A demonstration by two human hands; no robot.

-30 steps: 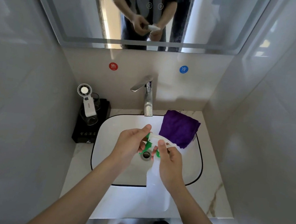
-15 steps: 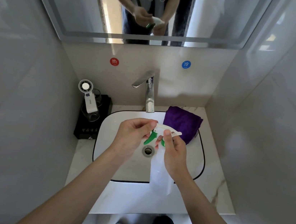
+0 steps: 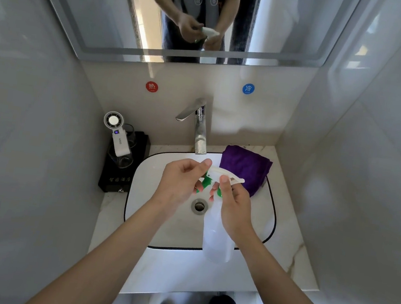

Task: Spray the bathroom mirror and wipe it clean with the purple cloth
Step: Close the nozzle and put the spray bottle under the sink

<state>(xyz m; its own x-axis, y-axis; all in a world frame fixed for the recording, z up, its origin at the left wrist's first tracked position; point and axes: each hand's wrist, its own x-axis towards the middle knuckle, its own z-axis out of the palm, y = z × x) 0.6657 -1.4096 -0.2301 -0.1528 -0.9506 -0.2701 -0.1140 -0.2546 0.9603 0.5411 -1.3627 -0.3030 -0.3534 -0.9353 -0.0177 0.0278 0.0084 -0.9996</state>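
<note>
A clear spray bottle (image 3: 215,240) with a white and green trigger head hangs over the sink basin (image 3: 149,183). My right hand (image 3: 234,207) grips its neck, thumb up against the white head. My left hand (image 3: 180,182) pinches the front of the spray head, fingers on the green nozzle part. The folded purple cloth (image 3: 244,168) lies on the basin's back right rim, just beyond the bottle. The mirror (image 3: 287,23) hangs on the wall above and reflects both hands with the bottle.
A chrome faucet (image 3: 200,128) stands behind the basin. On the left counter a black box (image 3: 141,149) carries glasses and a small white handheld fan (image 3: 117,135). Red and blue stickers mark the wall. Side walls stand close on both sides.
The view has tilted up a little, showing more mirror. Both hands and the bottle have risen slightly over the basin. My left fingers keep working at the spray head.
</note>
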